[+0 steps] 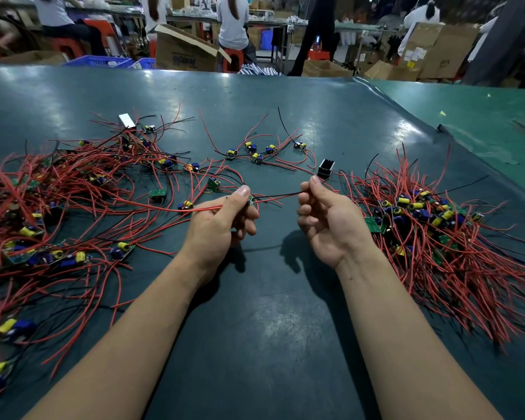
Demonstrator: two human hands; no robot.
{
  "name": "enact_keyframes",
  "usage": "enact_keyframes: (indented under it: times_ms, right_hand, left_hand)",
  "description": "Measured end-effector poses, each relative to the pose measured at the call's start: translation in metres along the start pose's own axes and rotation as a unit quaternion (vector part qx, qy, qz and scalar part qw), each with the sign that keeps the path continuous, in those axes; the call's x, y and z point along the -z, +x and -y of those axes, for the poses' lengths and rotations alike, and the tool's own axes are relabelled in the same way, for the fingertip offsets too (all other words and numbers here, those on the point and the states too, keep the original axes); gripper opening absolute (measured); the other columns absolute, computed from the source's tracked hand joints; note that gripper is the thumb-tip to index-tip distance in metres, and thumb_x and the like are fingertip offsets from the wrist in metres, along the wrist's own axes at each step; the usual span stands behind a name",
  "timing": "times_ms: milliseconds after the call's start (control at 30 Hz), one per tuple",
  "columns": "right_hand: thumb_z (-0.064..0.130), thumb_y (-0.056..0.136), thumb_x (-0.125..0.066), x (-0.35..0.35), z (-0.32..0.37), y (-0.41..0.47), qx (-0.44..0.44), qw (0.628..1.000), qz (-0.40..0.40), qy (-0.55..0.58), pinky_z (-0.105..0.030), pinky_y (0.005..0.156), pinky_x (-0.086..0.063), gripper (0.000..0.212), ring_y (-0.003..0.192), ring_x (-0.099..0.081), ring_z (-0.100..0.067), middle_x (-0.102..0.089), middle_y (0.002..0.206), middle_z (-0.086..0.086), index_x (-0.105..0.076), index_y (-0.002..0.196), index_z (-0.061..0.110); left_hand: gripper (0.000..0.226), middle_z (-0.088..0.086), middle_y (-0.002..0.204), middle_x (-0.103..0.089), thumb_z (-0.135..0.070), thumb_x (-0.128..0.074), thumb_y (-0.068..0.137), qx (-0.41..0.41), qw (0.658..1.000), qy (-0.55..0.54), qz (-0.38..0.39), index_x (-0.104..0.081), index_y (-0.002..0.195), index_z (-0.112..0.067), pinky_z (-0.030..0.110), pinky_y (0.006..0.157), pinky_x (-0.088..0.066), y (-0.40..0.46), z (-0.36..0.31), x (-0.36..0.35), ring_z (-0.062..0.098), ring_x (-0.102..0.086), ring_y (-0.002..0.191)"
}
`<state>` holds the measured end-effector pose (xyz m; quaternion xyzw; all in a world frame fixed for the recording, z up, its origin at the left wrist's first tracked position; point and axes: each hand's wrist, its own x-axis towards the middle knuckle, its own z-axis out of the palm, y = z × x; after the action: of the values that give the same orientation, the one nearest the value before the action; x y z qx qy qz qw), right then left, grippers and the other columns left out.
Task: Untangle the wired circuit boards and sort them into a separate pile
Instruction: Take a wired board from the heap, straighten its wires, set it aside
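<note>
Tangled heap point(58, 201) is sitting counter-left, sorted pile point(431, 225) right. Left hand point(221, 225) is pinching a small board point(250, 200); right hand point(324, 219) is pinching its wires point(277, 194). Light, floppy leads, fragile solder joints: better gripping board edges.

Two hands, left point(224, 219) and right point(324, 219); two large wired-board heaps, left point(58, 207) and right point(437, 237); two small metal blocks, upper left point(127, 120) and centre point(326, 168)
</note>
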<state>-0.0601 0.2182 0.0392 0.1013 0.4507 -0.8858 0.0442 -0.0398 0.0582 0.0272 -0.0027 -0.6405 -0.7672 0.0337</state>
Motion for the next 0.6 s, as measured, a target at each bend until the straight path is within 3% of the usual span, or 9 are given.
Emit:
enact_keyframes:
  times_ms: [100,367,600]
  right_hand:
    - [0.026,0.102,-0.047,0.0004,0.0023,0.0002,-0.036,0.996,0.013,0.078,-0.012,0.033,-0.029,0.031,0.039,-0.045,-0.005,-0.055,0.053,0.0,-0.055,0.077,0.011]
    - [0.027,0.101,-0.045,0.0022,0.0035,-0.0018,-0.077,0.991,0.03,0.107,-0.014,0.026,-0.019,0.037,0.032,-0.031,-0.006,-0.042,0.047,0.002,-0.046,0.066,0.015]
    - [0.03,0.102,-0.049,0.0033,-0.0009,0.0043,0.008,0.997,-0.069,0.023,-0.013,0.03,-0.021,0.033,0.033,-0.037,-0.003,-0.05,0.047,0.005,-0.056,0.075,0.012]
  left_hand:
    - [0.039,-0.002,0.05,-0.056,-0.029,-0.051,0.099,0.005,1.0,0.002,0.0,-0.06,0.066,-0.01,0.014,0.045,-0.033,0.0002,0.0,0.0002,0.006,-0.048,0.045]
    - [0.038,-0.001,0.051,-0.058,-0.03,-0.052,0.097,0.004,0.999,0.026,0.031,-0.06,0.069,-0.007,0.013,0.047,-0.035,-0.0027,-0.0014,-0.0002,0.007,-0.05,0.046]
    - [0.037,-0.003,0.052,-0.059,-0.027,-0.052,0.099,0.007,1.0,0.009,0.01,-0.06,0.07,-0.006,0.014,0.045,-0.034,0.0003,0.0002,0.0016,0.006,-0.05,0.044]
